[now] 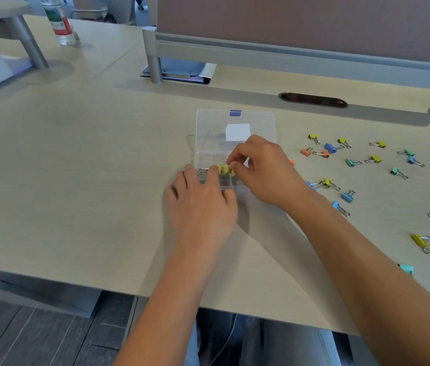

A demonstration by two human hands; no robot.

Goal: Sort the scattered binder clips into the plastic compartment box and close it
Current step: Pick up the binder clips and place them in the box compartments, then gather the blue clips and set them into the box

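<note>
Left hand (pixel 200 204) palm down on the box (pixel 209 157) front-left corner, fingers slightly spread, fingertips touching a yellow clip (pixel 223 169) over a front compartment; grip unclear. Right hand (pixel 262 170) at 3 o'clock of it, thumb and forefinger pinching the same yellow clip, other fingers curled. Box centre of worktop (pixel 76 180), lid (pixel 235 128) standing open at 12 o'clock. Loose clips (pixel 372 159) scattered on worktop at 3 o'clock of box, well apart from each other, mixed colours.
</note>
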